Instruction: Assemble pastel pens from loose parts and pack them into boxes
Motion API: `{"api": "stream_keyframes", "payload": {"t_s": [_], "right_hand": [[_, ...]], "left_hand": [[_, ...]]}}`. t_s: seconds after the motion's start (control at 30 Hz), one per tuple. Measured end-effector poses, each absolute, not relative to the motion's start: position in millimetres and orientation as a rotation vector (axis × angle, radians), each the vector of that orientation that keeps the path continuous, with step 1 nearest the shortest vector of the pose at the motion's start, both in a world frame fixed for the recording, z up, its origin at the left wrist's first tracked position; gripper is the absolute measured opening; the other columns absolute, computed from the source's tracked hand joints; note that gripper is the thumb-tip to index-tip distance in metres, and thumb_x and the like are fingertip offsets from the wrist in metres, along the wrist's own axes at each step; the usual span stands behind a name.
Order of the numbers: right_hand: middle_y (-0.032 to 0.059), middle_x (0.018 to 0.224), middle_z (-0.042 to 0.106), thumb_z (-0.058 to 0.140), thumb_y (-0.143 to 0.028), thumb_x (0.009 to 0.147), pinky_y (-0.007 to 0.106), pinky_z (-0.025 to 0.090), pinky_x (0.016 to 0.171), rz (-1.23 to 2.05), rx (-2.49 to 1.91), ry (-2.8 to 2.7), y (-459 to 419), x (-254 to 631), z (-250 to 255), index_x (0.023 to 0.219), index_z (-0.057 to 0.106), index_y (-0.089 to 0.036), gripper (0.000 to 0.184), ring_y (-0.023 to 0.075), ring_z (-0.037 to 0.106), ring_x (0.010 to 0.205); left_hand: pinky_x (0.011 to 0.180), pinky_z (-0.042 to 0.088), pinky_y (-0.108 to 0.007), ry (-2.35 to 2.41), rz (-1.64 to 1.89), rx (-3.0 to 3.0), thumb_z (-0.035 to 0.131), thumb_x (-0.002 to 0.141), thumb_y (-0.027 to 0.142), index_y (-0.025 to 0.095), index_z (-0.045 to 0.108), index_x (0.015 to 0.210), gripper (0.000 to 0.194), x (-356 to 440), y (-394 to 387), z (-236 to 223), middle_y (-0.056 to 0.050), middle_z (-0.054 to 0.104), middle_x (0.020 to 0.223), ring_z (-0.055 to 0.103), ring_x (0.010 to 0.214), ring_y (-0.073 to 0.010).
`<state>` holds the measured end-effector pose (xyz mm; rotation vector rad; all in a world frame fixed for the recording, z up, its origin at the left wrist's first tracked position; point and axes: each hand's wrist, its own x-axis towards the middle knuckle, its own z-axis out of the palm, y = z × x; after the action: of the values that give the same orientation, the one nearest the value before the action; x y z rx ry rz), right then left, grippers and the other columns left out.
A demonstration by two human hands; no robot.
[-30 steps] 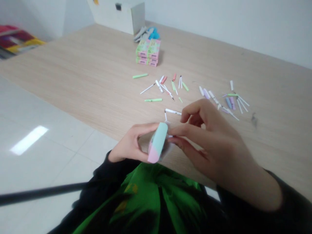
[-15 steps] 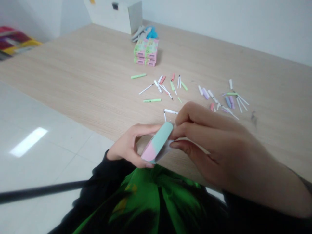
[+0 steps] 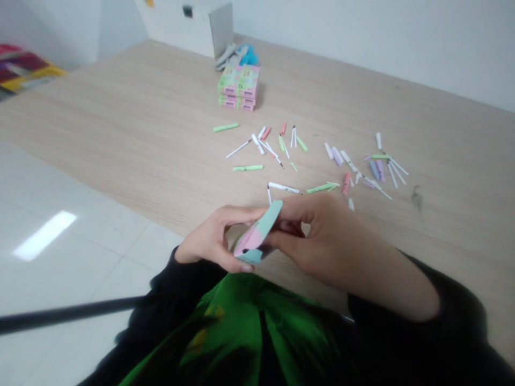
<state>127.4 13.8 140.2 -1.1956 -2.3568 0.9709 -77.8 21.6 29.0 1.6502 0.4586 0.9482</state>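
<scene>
A small pink and mint-green cardboard box (image 3: 261, 230) is held above the table's near edge, tilted. My left hand (image 3: 211, 236) is wrapped round its left side, with the thumb under the lower end. From the right, my right hand (image 3: 322, 230) closes on the box, its thumb and curled fingers pressed against the side where a flap stands. Its fingertips are partly hidden by the box. Just beyond the hands lie a white pen-like tube (image 3: 284, 188) and a green one (image 3: 319, 187).
Several pastel tubes and caps and thin white dark-tipped sticks (image 3: 238, 148) lie scattered over the wooden table (image 3: 161, 123). Farther back stand stacked pink and green boxes (image 3: 239, 88), a grey and blue cloth bundle (image 3: 245, 55) and a white case (image 3: 189, 27).
My right hand has moved down and left, closer against the box. A mint-green flap at the box's lower end now stands apart. My left hand has hardly moved.
</scene>
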Motion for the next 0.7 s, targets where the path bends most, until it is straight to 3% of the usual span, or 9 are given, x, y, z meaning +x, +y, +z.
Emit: {"api": "stream_keyframes", "payload": {"t_s": [0.07, 0.17, 0.2, 0.37, 0.47, 0.57, 0.7], "right_hand": [[-0.0046, 0.056, 0.057, 0.072, -0.022, 0.086, 0.026, 0.035, 0.053, 1.002, -1.200, -2.313, 16.6, 128.3, 142.0, 0.071, 0.075, -0.020, 0.016, 0.0089, 0.048, 0.054], [-0.0043, 0.064, 0.060, 0.076, -0.024, 0.084, 0.025, 0.042, 0.059, 1.042, -1.102, -2.265, 20.2, 141.2, 144.2, 0.080, 0.075, -0.020, 0.006, 0.0103, 0.055, 0.061], [-0.0038, 0.068, 0.062, 0.077, -0.026, 0.084, 0.026, 0.045, 0.062, 1.030, -1.088, -2.215, 20.5, 147.8, 142.6, 0.086, 0.074, -0.020, 0.007, 0.0113, 0.058, 0.065], [0.0042, 0.102, 0.070, 0.078, -0.035, 0.085, 0.032, 0.056, 0.080, 0.940, -1.116, -2.019, 9.5, 172.4, 107.1, 0.123, 0.060, -0.023, 0.044, 0.0189, 0.068, 0.092], [0.0086, 0.117, 0.069, 0.070, -0.029, 0.091, 0.037, 0.058, 0.091, 0.953, -1.058, -1.970, -5.1, 169.3, 79.3, 0.128, 0.055, -0.023, 0.040, 0.0221, 0.068, 0.106], [0.0096, 0.121, 0.069, 0.066, -0.024, 0.094, 0.041, 0.056, 0.098, 0.829, -1.094, -1.808, -18.0, 159.7, 60.9, 0.127, 0.056, -0.023, 0.034, 0.0239, 0.067, 0.114], [0.0080, 0.123, 0.069, 0.071, -0.021, 0.091, 0.041, 0.059, 0.097, 0.736, -1.043, -1.472, -26.8, 146.4, 47.2, 0.133, 0.049, -0.028, 0.047, 0.0216, 0.071, 0.111]], "left_hand": [[0.092, 0.055, -0.038, 0.446, 0.901, 1.599, 0.090, 0.063, 0.037, 0.018, 0.077, 0.110, 0.052, -78.0, 22.2, 29.3, -0.009, 0.077, 0.102, 0.071, 0.103, -0.0318], [0.089, 0.056, -0.037, 0.397, 0.879, 1.509, 0.085, 0.071, 0.038, 0.019, 0.074, 0.117, 0.051, -76.8, 21.8, 28.7, -0.008, 0.076, 0.098, 0.072, 0.092, -0.0275], [0.089, 0.056, -0.038, 0.375, 0.895, 1.483, 0.083, 0.074, 0.039, 0.020, 0.074, 0.117, 0.049, -75.8, 21.6, 28.3, -0.008, 0.076, 0.097, 0.072, 0.089, -0.0269], [0.098, 0.050, -0.045, 0.353, 1.005, 1.446, 0.074, 0.080, 0.053, 0.019, 0.076, 0.110, 0.045, -66.6, 21.3, 20.0, -0.011, 0.076, 0.100, 0.070, 0.097, -0.0315], [0.085, 0.052, -0.037, 0.418, 1.022, 1.492, 0.070, 0.086, 0.053, 0.018, 0.077, 0.101, 0.039, -58.0, 20.9, 8.9, -0.007, 0.075, 0.096, 0.069, 0.089, -0.0265], [0.079, 0.053, -0.034, 0.501, 1.104, 1.514, 0.061, 0.091, 0.060, 0.017, 0.077, 0.104, 0.047, -47.7, 18.2, 1.4, -0.008, 0.075, 0.098, 0.068, 0.086, -0.0241], [0.091, 0.054, -0.035, 0.676, 1.321, 1.646, 0.060, 0.099, 0.044, 0.023, 0.074, 0.120, 0.034, -34.0, 13.4, 5.7, -0.008, 0.073, 0.111, 0.068, 0.100, -0.0231]]}}
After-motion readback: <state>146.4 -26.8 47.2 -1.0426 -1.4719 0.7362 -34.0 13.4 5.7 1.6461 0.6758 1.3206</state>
